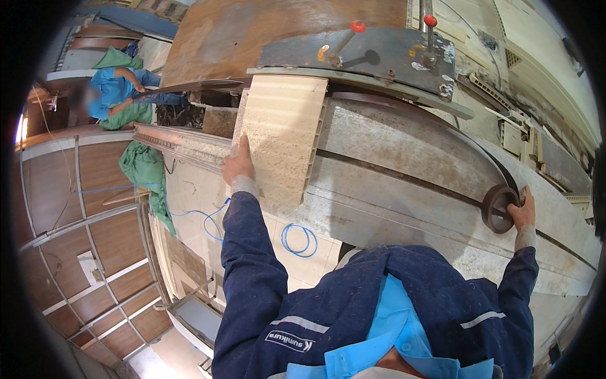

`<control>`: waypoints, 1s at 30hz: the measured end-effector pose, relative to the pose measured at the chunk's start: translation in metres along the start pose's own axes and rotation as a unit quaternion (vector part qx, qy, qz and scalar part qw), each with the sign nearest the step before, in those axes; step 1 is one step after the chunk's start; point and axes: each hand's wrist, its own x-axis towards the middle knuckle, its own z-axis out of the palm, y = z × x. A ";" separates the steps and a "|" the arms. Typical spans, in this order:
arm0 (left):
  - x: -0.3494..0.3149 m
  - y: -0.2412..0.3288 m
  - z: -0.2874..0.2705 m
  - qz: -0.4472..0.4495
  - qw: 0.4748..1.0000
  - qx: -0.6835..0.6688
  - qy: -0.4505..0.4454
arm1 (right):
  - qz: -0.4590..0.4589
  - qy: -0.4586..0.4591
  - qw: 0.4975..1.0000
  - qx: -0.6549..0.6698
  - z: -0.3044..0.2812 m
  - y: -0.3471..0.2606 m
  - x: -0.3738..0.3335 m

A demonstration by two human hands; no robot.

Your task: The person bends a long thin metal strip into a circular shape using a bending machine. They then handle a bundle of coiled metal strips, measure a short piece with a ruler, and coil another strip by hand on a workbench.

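Note:
A pale cream hollow panel (278,132) lies crosswise on the metal machine table (372,183), its open ribbed edge toward the right and fine dust on its top. My left hand (238,167) is closed at its left edge, one digit stretched along the border; the other fingers are partly hidden. At the far right, my right hand (522,211) grips a coil of dark brown strip (497,210). From the coil, the strip curves away along the table's far side toward the panel.
Beyond the panel stands a metal fence (360,82) with red-knobbed levers (358,26). A co-worker in a blue shirt (113,91) sits at the far left, hands near a dark strip. Blue hose (298,240) loops on the floor; green cloth (142,167) hangs at left.

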 end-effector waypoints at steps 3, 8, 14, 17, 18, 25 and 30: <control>0.002 -0.002 0.002 -0.001 1.000 0.009 0.000 | 0.009 -0.005 1.000 0.013 -0.002 -0.003 -0.001; 0.007 -0.004 0.005 0.000 1.000 0.019 -0.010 | -0.007 0.018 1.000 0.009 -0.001 -0.003 -0.003; 0.010 -0.006 0.008 0.006 0.999 0.033 -0.021 | 0.024 -0.003 1.000 -0.006 0.000 0.001 0.000; 0.009 -0.006 0.007 0.012 0.999 0.031 -0.019 | 0.022 -0.006 1.000 -0.019 0.000 0.002 0.002; 0.008 -0.005 0.007 0.015 0.999 0.023 -0.019 | 0.017 -0.011 1.000 -0.012 0.000 0.002 0.002; 0.005 -0.004 0.003 0.005 1.000 0.009 -0.017 | 0.026 -0.013 1.000 0.001 0.001 0.005 0.001; 0.005 -0.003 0.003 0.006 1.000 0.013 -0.011 | -0.002 0.013 1.000 0.015 0.002 0.006 0.001</control>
